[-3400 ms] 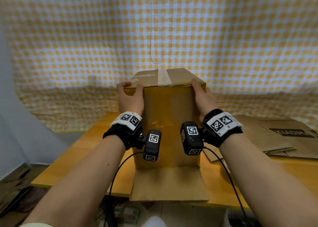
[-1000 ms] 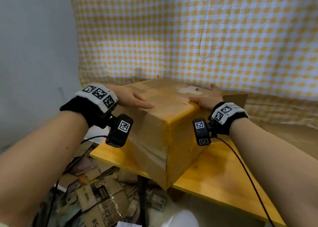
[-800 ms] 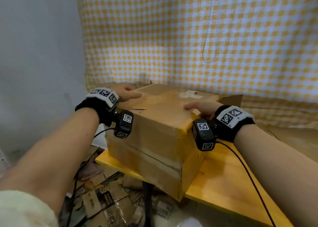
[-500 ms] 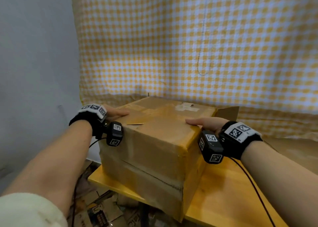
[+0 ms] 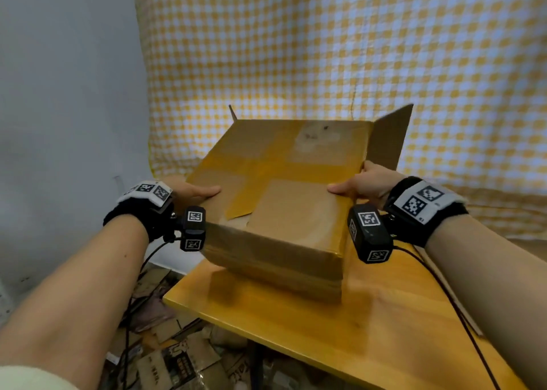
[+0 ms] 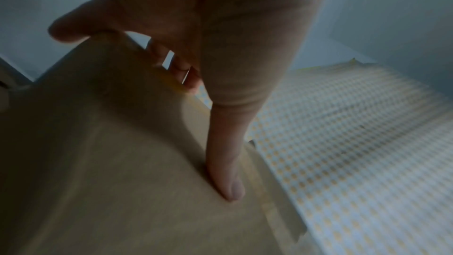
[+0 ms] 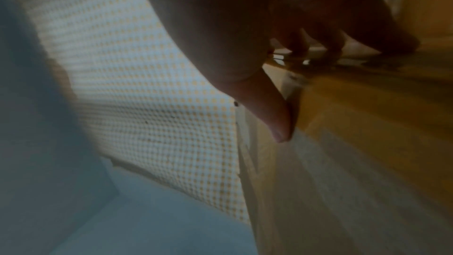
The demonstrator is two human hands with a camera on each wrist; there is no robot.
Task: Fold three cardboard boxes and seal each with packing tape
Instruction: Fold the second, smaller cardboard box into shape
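The box [image 5: 284,200] is held tilted above the left corner of the table [image 5: 340,330], apparently clear of it. The left hand [image 5: 189,190] and right hand [image 5: 359,184] clasp its opposite sides, thumbs on top. Step in hand: turning the box. Next, set it down with the loose flap [image 5: 387,136] accessible. Cardboard scraps [image 5: 177,363] litter the floor; a checked cloth [image 5: 325,49] hangs just behind.

wooden table [image 5: 370,330] | carries: cardboard box [image 5: 281,212] at left corner
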